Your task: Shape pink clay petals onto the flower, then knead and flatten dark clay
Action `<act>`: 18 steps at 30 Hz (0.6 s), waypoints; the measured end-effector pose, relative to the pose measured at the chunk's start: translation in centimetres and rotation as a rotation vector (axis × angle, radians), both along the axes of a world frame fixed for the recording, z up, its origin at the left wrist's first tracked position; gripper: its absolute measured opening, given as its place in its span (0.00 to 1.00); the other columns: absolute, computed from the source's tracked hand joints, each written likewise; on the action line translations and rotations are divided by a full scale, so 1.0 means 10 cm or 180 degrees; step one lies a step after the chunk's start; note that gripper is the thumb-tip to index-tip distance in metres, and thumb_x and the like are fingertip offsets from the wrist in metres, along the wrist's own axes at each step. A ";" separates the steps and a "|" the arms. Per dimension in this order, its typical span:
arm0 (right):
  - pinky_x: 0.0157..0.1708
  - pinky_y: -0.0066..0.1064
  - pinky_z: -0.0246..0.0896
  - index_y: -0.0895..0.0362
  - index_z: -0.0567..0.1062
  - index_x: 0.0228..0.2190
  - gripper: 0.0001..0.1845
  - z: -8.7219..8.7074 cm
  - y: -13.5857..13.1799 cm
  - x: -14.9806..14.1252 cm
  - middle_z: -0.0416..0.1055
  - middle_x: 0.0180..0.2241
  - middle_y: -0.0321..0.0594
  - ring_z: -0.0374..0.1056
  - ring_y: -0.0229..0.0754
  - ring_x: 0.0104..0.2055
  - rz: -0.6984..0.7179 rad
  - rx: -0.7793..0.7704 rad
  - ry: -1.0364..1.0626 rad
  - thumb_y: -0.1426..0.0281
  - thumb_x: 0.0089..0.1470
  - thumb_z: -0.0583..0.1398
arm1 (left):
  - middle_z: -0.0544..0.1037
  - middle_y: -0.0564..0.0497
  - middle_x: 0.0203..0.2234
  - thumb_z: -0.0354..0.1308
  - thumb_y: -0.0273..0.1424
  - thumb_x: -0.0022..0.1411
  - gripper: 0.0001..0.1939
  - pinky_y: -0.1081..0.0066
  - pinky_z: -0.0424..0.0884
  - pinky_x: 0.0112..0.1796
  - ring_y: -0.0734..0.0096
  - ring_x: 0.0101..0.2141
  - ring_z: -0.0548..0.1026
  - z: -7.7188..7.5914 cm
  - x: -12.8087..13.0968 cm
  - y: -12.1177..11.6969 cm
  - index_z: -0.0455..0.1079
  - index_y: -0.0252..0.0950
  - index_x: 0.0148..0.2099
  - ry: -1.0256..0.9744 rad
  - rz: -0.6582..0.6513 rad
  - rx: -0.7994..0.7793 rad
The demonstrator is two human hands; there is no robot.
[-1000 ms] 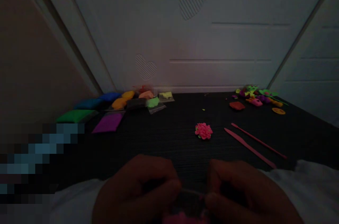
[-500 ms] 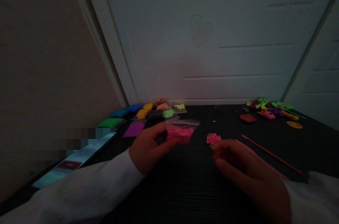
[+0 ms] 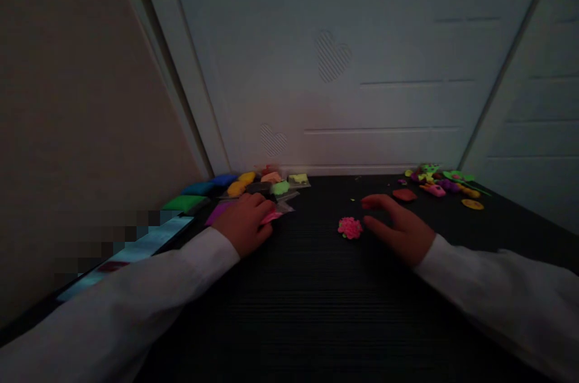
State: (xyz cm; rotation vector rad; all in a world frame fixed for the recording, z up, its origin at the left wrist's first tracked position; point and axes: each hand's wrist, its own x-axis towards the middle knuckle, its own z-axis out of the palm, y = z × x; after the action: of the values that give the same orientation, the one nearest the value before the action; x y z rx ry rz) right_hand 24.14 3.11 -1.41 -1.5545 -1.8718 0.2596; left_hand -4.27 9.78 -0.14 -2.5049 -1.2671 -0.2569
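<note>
The scene is dim. My left hand [image 3: 244, 221] is stretched out to the left and grips a clear bag of pink clay [image 3: 274, 214], set down on the black ribbed mat [image 3: 307, 286] beside a purple clay packet [image 3: 218, 212]. My right hand [image 3: 397, 225] hovers low over the mat with its fingers spread and nothing in them. It is just to the right of a small pink clay flower [image 3: 350, 227]. Both arms wear white sleeves.
A row of coloured clay packets [image 3: 239, 187] lies along the back left by the white wall. Small finished clay shapes [image 3: 436, 181] cluster at the back right, with a red piece [image 3: 404, 194]. A lit phone or tablet [image 3: 131, 247] lies at the left edge.
My left hand has carried the pink clay bag from in front of me out to the packet row at left and lowered it. My right hand has moved forward past the flower and opened.
</note>
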 end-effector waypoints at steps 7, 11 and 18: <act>0.42 0.39 0.59 0.56 0.64 0.43 0.18 -0.07 0.02 -0.03 0.64 0.44 0.41 0.59 0.45 0.48 0.0026 -0.0126 -0.0266 0.65 0.48 0.53 | 0.69 0.46 0.36 0.47 0.31 0.53 0.14 0.63 0.62 0.42 0.61 0.39 0.65 -0.03 -0.10 0.12 0.67 0.34 0.41 0.0037 0.0095 -0.0009; 0.45 0.40 0.56 0.56 0.64 0.43 0.19 -0.06 0.02 -0.02 0.63 0.45 0.41 0.57 0.46 0.49 0.0025 -0.0074 -0.0368 0.66 0.47 0.53 | 0.68 0.43 0.42 0.46 0.25 0.50 0.19 0.61 0.59 0.46 0.58 0.45 0.63 -0.03 -0.22 0.28 0.65 0.31 0.45 -0.0083 0.0332 0.0093; 0.48 0.41 0.51 0.58 0.66 0.42 0.18 -0.07 0.05 0.01 0.63 0.44 0.43 0.58 0.45 0.47 0.0043 0.0106 -0.0460 0.66 0.47 0.52 | 0.67 0.45 0.46 0.46 0.28 0.52 0.22 0.61 0.58 0.48 0.59 0.46 0.64 -0.05 -0.37 0.44 0.59 0.35 0.51 -0.0378 0.0684 0.0192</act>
State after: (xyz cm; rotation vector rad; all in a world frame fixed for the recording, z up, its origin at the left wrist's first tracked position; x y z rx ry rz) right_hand 24.27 3.60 -2.07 -1.5749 -1.9877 0.1240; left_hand -8.01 14.15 -0.66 -2.3092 -1.5378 -0.3905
